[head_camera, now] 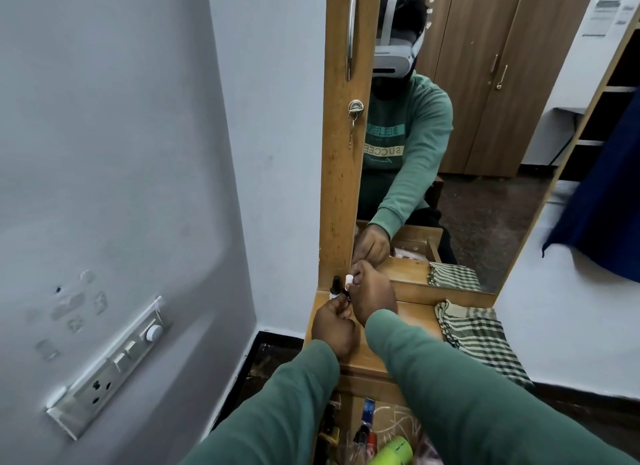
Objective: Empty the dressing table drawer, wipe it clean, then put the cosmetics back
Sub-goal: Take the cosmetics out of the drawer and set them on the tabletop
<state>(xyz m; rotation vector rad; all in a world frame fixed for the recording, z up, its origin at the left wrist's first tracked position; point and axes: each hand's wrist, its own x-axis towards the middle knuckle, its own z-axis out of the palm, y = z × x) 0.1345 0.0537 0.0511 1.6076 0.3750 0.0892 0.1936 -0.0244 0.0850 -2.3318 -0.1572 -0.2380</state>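
Observation:
My right hand (372, 293) grips a small white-capped bottle (348, 280) at the back left corner of the wooden dressing table top (412, 321), close to the mirror frame. My left hand (332, 326) is closed beside it, fingers around something small that stays hidden. A small dark-capped bottle (336, 286) stands upright just left of them. Below, the open drawer (377, 426) holds several cosmetics, among them a lime green container (394, 449) and a blue-topped tube (369, 407). Both sleeves are green.
A green-and-cream checked cloth (481, 340) lies on the table's right side. The mirror (467, 153) rises behind, with a key in the lock (355, 106) on its frame. A switchboard (110, 364) is on the left wall. A blue cloth (606, 201) hangs at right.

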